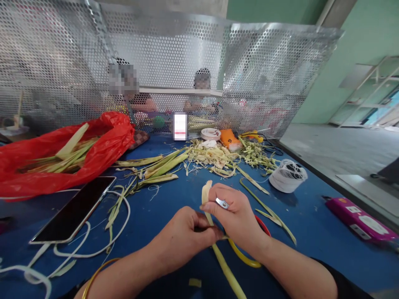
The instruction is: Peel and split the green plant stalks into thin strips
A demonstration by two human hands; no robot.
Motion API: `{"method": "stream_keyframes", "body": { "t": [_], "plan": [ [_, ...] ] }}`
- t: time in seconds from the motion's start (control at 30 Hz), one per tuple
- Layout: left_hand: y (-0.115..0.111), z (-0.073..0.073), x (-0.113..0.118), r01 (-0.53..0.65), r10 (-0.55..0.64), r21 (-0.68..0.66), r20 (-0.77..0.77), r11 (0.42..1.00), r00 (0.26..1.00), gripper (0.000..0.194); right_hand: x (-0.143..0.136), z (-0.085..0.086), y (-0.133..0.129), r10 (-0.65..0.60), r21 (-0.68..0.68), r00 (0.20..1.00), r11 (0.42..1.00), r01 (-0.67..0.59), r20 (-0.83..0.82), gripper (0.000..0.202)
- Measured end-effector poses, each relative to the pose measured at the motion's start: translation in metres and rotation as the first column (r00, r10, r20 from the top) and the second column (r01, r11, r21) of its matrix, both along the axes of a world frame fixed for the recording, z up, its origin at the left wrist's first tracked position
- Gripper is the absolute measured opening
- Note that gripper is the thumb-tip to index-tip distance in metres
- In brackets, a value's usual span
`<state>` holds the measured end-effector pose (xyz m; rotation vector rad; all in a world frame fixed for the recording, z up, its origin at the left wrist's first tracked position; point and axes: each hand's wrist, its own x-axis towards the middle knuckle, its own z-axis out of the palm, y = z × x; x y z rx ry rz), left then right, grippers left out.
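A long pale green strip of husk [225, 265], which looks like corn husk, runs from the near table edge up through both hands. Its whitish upper end [206, 192] sticks out above my right fingers. My left hand [187, 236] pinches the strip lower down between thumb and fingers. My right hand [232, 211] is closed around the upper part, just above the left thumb. A small silver metal piece [222, 203] with a round dot shows at the right fingers; whether it is a ring or a tool is unclear. Under my right wrist lies a red and yellow curved loop [246, 258], partly hidden.
Left are a red plastic bag [106, 133] of husks, a phone [75, 211] and a white cable [116, 236]. Husk scraps [215, 158], a string spool [287, 176] and a purple pack [358, 218] lie ahead and right. Two people sit behind the perforated metal screen [162, 54].
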<state>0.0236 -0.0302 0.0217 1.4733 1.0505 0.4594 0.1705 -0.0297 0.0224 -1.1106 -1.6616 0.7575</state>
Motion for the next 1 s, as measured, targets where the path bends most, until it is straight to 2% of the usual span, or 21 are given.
{"method": "stream_keyframes", "body": {
  "t": [0.07,0.13,0.23,0.33,0.4,0.47,0.53,0.57,0.63,0.7,0.8,1.0],
  "plan": [
    [0.0,-0.001,0.001,0.048,-0.048,0.014,0.01,0.999,0.999,0.034,0.0,0.0,0.0,0.006,0.033,1.0,0.999,-0.007,0.024,0.023],
    [0.002,0.0,0.002,0.039,-0.039,0.007,0.036,0.999,0.999,0.036,0.002,0.0,0.003,0.001,0.045,1.0,0.999,-0.001,0.015,0.022],
    [0.008,0.005,-0.001,-0.137,0.137,-0.011,0.126,0.991,0.983,0.042,0.011,0.0,0.014,-0.069,0.002,0.996,0.998,0.069,-0.059,0.011],
    [0.017,0.013,-0.008,-0.357,0.368,-0.093,0.28,0.93,0.887,0.043,0.02,-0.001,0.023,-0.193,-0.118,0.961,0.978,0.172,-0.199,0.027],
    [0.021,0.016,-0.013,-0.423,0.455,-0.166,0.36,0.89,0.814,0.046,0.022,-0.002,0.025,-0.221,-0.197,0.942,0.965,0.174,-0.251,0.036],
    [0.023,0.016,-0.016,-0.448,0.489,-0.198,0.403,0.872,0.774,0.047,0.02,-0.003,0.023,-0.172,-0.224,0.953,0.968,0.116,-0.249,0.043],
    [0.024,0.013,-0.016,-0.447,0.475,-0.171,0.419,0.878,0.774,0.045,0.017,-0.005,0.019,-0.039,-0.203,0.994,0.979,0.018,-0.1,0.04],
    [0.024,0.01,-0.015,-0.435,0.453,-0.142,0.418,0.889,0.788,0.043,0.016,-0.006,0.017,-0.005,-0.16,1.0,0.987,0.007,0.01,0.034],
    [0.024,0.005,-0.013,-0.405,0.401,-0.082,0.409,0.911,0.819,0.038,0.013,-0.01,0.013,0.009,-0.021,0.975,1.0,-0.005,0.221,0.024],
    [0.023,0.001,-0.01,-0.388,0.372,-0.039,0.393,0.921,0.841,0.033,0.011,-0.013,0.01,-0.036,0.118,0.938,0.993,-0.005,0.345,0.024],
    [0.021,-0.001,-0.007,-0.426,0.399,-0.016,0.384,0.905,0.833,0.031,0.01,-0.013,0.006,-0.093,0.21,0.905,0.978,0.005,0.415,0.028],
    [0.024,-0.006,-0.005,-0.484,0.461,-0.051,0.409,0.874,0.788,0.035,0.009,-0.009,0.002,-0.112,0.269,0.898,0.963,-0.008,0.427,0.026]
  ]
}}
